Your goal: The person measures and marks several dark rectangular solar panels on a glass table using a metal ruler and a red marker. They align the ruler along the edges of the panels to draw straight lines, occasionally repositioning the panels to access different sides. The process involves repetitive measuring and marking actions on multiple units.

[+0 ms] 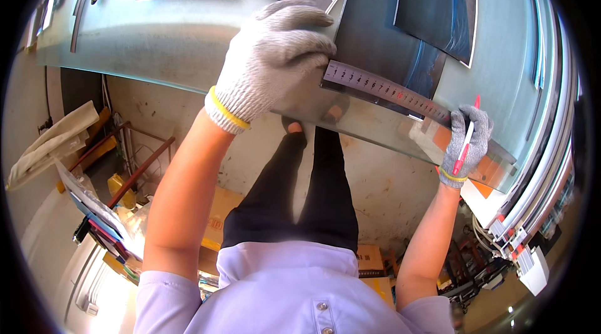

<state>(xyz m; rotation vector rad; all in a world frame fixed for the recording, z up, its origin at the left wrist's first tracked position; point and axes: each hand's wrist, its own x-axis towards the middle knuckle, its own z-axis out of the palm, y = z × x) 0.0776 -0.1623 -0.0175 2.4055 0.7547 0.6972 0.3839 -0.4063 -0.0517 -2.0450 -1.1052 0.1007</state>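
A steel ruler (388,91) lies slantwise across the near end of a long dark sheet (375,27) on the glass-topped table (163,52). My left hand (275,52), in a whitish knit glove with a yellow cuff, is at the sheet's left edge beside the ruler's left end. Its fingers are curled, and whatever is under them is hidden. At the ruler's right part is my right hand (468,143), in a grey knit glove. A white and red pen (465,149) is held in its closed fingers, which also touch the ruler.
More dark sheets (435,5) with blue film lie at the far side. The table's glass edge (357,138) runs in front of my legs. Long pale rails (551,165) curve along the right. Below left stand a reddish metal frame (141,171) and cardboard (225,209).
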